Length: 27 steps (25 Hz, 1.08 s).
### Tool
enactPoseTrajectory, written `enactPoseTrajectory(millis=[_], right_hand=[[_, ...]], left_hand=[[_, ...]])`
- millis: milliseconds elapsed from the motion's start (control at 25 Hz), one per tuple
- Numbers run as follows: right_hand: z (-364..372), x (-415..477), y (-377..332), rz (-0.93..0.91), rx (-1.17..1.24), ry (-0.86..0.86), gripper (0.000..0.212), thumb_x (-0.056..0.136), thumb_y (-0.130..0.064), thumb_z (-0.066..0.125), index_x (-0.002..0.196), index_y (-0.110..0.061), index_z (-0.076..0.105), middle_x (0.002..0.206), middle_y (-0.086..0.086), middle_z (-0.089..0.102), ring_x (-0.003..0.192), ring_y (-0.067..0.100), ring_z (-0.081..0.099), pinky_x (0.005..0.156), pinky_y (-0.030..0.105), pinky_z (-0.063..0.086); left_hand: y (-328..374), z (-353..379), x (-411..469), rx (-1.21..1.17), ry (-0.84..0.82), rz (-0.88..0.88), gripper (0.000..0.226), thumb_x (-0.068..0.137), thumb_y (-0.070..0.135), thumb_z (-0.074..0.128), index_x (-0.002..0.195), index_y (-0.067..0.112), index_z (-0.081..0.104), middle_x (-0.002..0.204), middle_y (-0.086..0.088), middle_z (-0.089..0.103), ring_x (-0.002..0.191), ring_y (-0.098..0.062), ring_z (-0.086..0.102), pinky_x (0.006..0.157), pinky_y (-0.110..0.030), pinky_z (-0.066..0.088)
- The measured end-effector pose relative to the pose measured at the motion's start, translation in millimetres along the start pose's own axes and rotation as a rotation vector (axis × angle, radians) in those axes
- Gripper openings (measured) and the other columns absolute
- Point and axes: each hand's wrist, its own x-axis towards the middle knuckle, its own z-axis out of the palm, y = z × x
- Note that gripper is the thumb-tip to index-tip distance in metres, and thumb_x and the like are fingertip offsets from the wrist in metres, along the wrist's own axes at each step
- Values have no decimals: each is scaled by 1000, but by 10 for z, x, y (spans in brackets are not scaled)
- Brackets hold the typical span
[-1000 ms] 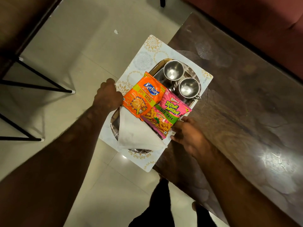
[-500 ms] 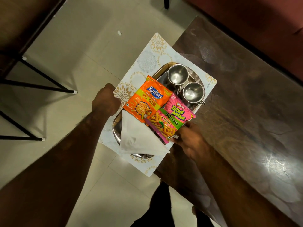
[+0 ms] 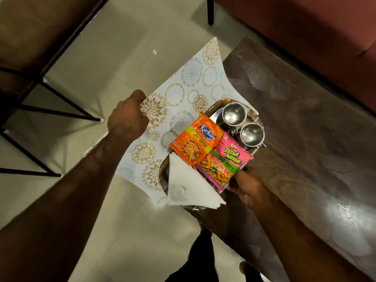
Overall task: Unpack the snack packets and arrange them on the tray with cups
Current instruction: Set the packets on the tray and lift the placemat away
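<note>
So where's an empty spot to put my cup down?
The dark table right of the tray is bare. The floral mat left of the packets is bare but overhangs. The tray is crowded: two cups, orange packet, pink packet, napkin.

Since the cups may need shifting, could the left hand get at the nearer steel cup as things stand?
Probably not at once: the left hand is gripping the patterned mat's edge; the round steel cup itself stands uncovered.

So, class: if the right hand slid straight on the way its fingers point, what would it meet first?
The right hand grips the near edge of the tray, fingers pointing up and left. Going on, it would first meet the pink snack packet, which it seems already to touch; depth is unclear.
</note>
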Motion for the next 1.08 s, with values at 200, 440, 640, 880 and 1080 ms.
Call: enactPoseTrajectory(millis=[200, 440, 640, 880, 1080], right_hand=[[-94, 21, 13, 17, -16, 42, 19, 107, -2, 52, 117, -8, 67, 93, 13, 72, 76, 23, 67, 72, 37, 59], [-223, 21, 65, -22, -52, 92, 22, 102, 4, 54, 116, -5, 69, 97, 14, 76, 76, 25, 74, 65, 37, 62], [-407, -60, 54, -48, -142, 98, 24, 95, 11, 55, 110, -1, 68, 107, 22, 70, 99, 35, 66, 78, 39, 54], [-841, -512, -335, -366, -269, 442, 41, 95, 4, 58, 135, -3, 59, 106, 10, 60, 95, 26, 59, 76, 31, 45], [-871, -1076, -1111, -749, -320, 459, 55, 87, -10, 76, 139, -18, 59, 133, 2, 62, 118, 19, 60, 96, 27, 42]], left_hand=[[159, -548, -38, 46, 68, 81, 36, 87, 12, 53, 118, 30, 51, 116, -10, 67, 97, -36, 62, 77, -49, 56], [387, -1068, -113, 173, 171, 175, 37, 93, 15, 56, 127, 27, 49, 119, -13, 67, 99, -40, 64, 76, -47, 54], [458, -1486, -217, 149, 229, 207, 37, 94, 14, 58, 128, 25, 49, 124, -14, 65, 106, -42, 61, 81, -51, 54], [563, -2089, -338, 23, 216, 238, 44, 90, 9, 63, 131, 23, 52, 132, -16, 60, 117, -43, 56, 93, -56, 50], [708, -2297, -377, -103, 18, 353, 40, 86, 2, 70, 122, 18, 60, 113, -9, 65, 106, -32, 62, 87, -40, 49]])
